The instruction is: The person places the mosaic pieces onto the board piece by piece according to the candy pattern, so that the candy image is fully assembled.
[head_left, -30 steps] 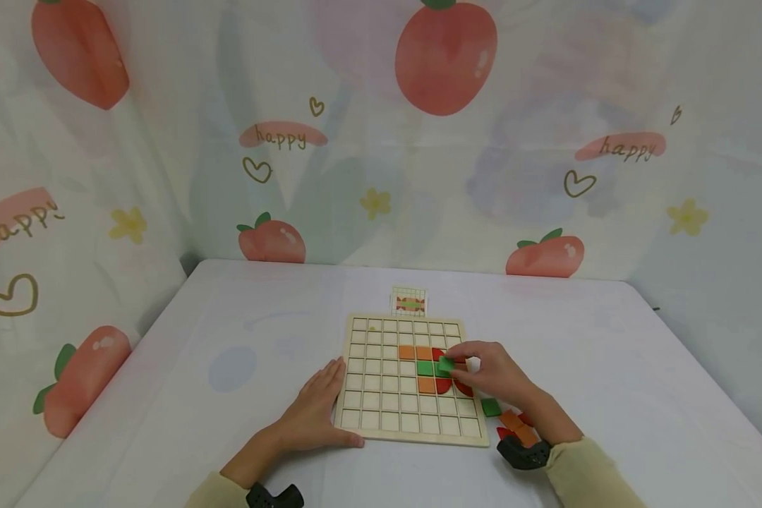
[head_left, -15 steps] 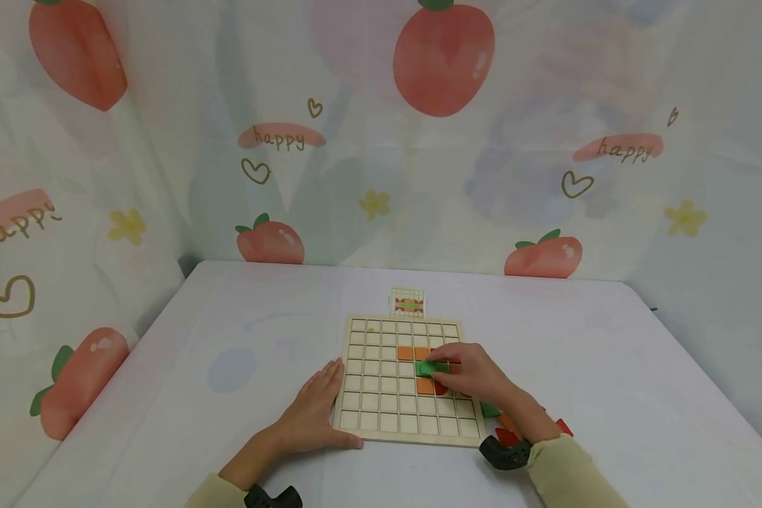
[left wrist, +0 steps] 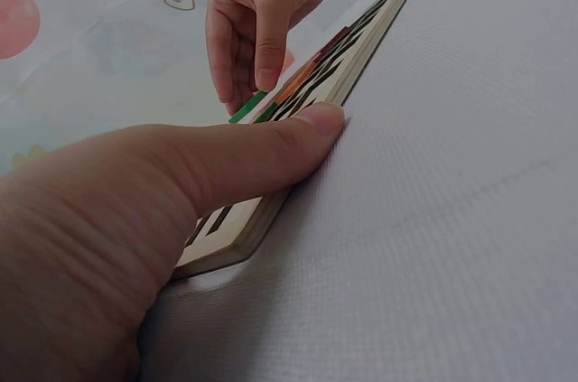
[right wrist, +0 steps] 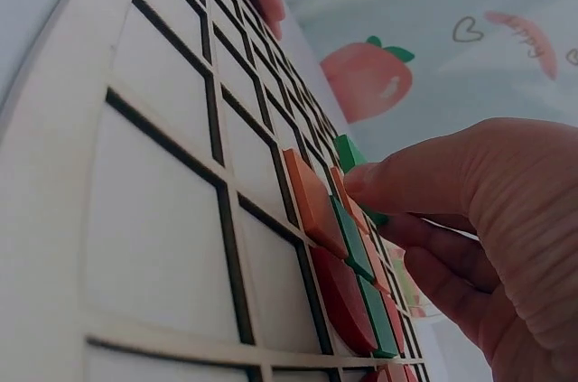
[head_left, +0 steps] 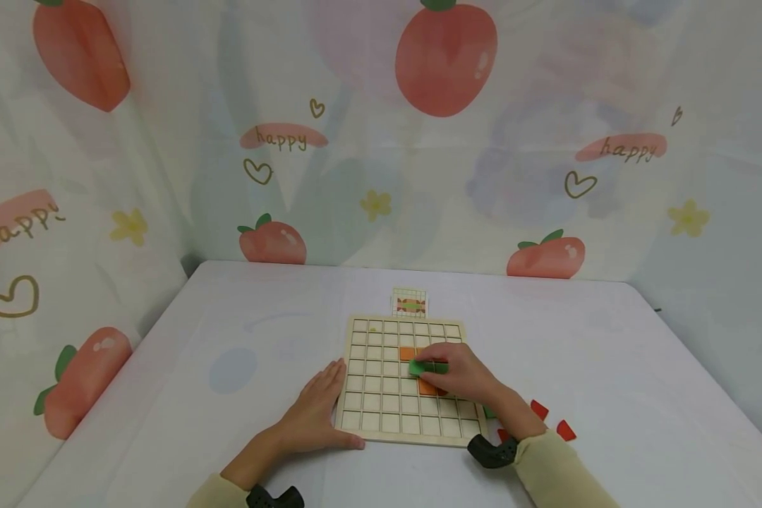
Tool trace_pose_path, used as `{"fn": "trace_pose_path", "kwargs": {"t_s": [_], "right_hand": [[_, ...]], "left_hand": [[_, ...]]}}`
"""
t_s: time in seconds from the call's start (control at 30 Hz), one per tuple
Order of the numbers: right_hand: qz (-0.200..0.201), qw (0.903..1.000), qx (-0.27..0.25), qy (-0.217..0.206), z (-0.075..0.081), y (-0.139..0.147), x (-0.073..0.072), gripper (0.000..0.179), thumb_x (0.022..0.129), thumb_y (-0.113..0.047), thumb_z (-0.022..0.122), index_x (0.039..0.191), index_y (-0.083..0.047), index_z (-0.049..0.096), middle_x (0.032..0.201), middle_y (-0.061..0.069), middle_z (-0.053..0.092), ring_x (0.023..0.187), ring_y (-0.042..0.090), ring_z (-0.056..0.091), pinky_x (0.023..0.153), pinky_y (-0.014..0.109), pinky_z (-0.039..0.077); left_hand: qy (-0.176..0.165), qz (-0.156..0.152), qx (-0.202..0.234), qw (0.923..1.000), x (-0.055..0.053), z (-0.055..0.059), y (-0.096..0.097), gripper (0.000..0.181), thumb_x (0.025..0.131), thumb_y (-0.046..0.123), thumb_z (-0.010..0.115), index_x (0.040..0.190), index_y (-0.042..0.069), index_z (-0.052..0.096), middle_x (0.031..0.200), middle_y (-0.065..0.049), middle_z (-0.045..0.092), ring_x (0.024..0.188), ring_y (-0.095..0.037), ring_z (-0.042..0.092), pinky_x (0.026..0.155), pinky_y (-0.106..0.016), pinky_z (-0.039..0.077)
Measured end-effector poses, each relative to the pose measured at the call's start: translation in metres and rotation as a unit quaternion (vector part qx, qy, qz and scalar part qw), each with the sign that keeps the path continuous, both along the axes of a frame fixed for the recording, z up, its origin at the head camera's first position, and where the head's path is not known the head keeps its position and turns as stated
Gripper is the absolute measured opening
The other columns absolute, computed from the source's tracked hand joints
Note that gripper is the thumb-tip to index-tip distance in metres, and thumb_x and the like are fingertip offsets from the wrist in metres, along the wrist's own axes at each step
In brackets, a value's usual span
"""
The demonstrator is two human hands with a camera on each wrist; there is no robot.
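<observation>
The fingers of your right hand pinch a green tile, held at the left end of the green row; you can't tell from here whether it sits in its slot. Just right of those fingers, laid green tiles fill part of the row, with one orange tile beyond the fingertips, another orange tile on your near side, and a laid red piece under your palm.

Left of them, your left hand lies along the wooden board, fingers straight and gripping nothing, thumb resting on its edge.

Well beyond your right fingers, the small card shows red at both ends; going by that, you seem about halfway, with the left part yet to lay. Nearer you and right of the fingers, loose red pieces and a loose green tile wait on the desk; your forearm may hide more.
</observation>
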State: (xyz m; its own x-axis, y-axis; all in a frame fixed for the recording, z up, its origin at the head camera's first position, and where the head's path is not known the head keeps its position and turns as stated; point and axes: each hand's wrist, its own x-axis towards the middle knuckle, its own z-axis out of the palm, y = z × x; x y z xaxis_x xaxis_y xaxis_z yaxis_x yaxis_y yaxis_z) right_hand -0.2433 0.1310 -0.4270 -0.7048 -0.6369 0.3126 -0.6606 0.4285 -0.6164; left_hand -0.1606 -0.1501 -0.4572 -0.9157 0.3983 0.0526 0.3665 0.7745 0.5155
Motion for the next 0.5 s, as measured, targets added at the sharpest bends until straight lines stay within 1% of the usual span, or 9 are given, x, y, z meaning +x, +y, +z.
{"fn": "trace_pose_path", "kwargs": {"t_s": [0.23,0.5], "right_hand": [[0.000,1.0000,0.004,-0.003,0.000,-0.008,-0.001,0.021,0.080,-0.009,0.072,0.101,-0.007,0.070,0.101,0.000,0.066,0.095,0.016,0.060,0.080,0.032,0.049],[-0.015,0.9996,0.023,-0.004,-0.003,-0.015,-0.003,0.021,0.080,-0.008,0.071,0.101,-0.007,0.069,0.101,0.003,0.066,0.095,0.020,0.061,0.078,0.032,0.050]], "left_hand": [[0.000,-0.001,0.001,1.0000,0.000,0.001,0.000,0.125,0.062,0.076,0.061,0.145,-0.005,0.013,0.151,-0.015,0.011,0.138,-0.024,0.006,0.108,-0.043,0.011],[-0.001,-0.003,0.001,1.0000,0.001,0.002,0.000,0.124,0.063,0.075,0.061,0.145,-0.005,0.012,0.151,-0.015,0.010,0.138,-0.024,0.006,0.108,-0.044,0.011]]}}
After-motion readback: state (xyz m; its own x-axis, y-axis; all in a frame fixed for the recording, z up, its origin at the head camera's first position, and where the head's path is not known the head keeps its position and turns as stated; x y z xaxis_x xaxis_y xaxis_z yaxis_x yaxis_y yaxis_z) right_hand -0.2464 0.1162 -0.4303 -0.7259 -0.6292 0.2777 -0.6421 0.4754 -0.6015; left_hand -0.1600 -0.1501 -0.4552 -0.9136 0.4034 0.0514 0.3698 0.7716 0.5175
